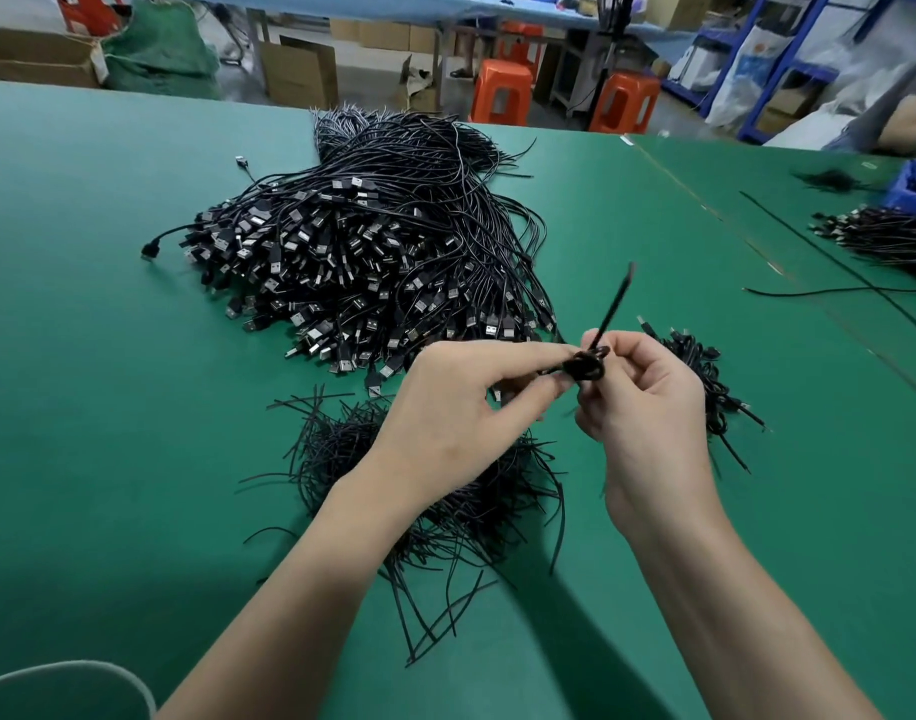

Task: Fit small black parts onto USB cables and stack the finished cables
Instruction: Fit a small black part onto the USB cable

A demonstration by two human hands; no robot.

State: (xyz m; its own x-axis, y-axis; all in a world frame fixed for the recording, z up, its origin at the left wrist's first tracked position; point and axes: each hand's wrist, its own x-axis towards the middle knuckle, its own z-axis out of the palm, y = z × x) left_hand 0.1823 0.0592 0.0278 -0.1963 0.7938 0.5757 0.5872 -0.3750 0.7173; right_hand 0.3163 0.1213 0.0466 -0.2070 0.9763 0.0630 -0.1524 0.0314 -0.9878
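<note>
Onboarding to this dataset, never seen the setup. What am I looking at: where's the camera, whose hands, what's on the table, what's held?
There is no machine here. A person works bare-handed, and the single picture comes from a wide-angle camera on their head, looking forward and down. On the green table lie a big pile of USB cables, a nearer heap of thin black strips and a small stack of cables at the right. The left hand pinches a small coiled cable. The right hand has its grip on a black strip that sticks up from the coil, apparently being fitted round it.
</note>
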